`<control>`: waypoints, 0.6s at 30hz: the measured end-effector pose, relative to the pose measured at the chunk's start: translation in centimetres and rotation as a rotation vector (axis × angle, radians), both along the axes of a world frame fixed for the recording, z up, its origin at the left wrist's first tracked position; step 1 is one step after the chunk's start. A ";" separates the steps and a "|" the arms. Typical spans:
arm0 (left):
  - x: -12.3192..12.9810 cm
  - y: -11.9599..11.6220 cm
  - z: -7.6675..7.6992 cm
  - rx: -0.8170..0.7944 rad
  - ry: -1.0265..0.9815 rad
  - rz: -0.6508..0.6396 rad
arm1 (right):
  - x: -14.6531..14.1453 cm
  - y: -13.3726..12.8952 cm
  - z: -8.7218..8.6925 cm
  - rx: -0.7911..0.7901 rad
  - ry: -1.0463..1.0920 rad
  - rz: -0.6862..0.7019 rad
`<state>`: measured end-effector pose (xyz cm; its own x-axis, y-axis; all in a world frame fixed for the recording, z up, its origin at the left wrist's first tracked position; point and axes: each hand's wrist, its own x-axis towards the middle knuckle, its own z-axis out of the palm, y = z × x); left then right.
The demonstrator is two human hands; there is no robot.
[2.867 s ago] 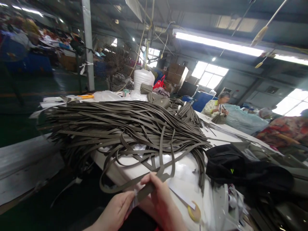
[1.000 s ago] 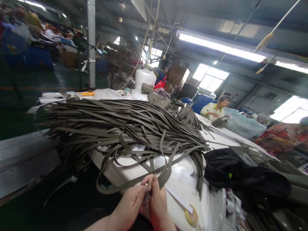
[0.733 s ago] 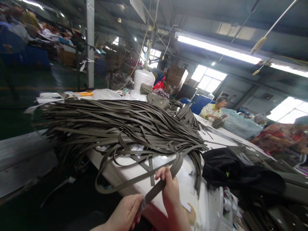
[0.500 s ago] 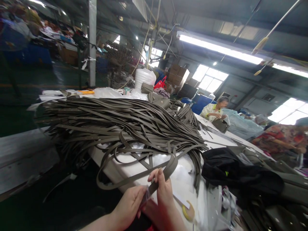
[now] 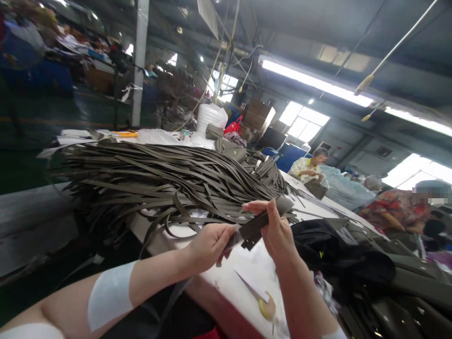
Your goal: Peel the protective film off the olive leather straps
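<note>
Between my hands, above the table's near edge, is a dark olive-grey strap [image 5: 254,227], folded or stacked in layers. My left hand [image 5: 212,242] is closed round its lower end, where a bit of clear plastic seems to show. My right hand [image 5: 273,226] grips it further up, thumb on the near side and fingers behind. Just beyond my hands a large heap of similar straps [image 5: 169,174] spreads over the white table [image 5: 226,278]. A loose strap loop [image 5: 178,200] curls at the heap's near side.
A yellow tape roll [image 5: 267,306] lies on the table below my right hand. Black cloth [image 5: 339,249] and dark olive pieces [image 5: 399,306] are piled at right. White foam rolls [image 5: 212,117] stand at the back. Two people [image 5: 310,165] work along the table's far right.
Both hands have risen and moved right and away from me with the strap. The long strap loop that hung from my hands has been drawn in or folded. More of both forearms shows.
</note>
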<state>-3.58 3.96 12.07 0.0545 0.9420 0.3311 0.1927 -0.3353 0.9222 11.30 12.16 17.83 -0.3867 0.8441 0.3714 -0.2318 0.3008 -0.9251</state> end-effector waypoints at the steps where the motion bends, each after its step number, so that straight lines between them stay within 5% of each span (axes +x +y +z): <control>1: 0.0 0.6 1.6 0.015 -0.041 -0.026 | 0.0 0.4 1.7 0.040 -0.059 0.022; 5: 0.6 2.0 6.1 0.140 -0.130 -0.086 | -0.5 0.9 6.0 0.094 -0.155 -0.031; 9: 1.3 2.9 7.1 0.188 -0.181 -0.046 | -0.3 0.0 7.6 0.099 -0.055 -0.053; 18: 2.5 3.8 7.3 0.223 -0.323 -0.070 | -1.1 -1.3 4.9 0.125 -0.247 0.027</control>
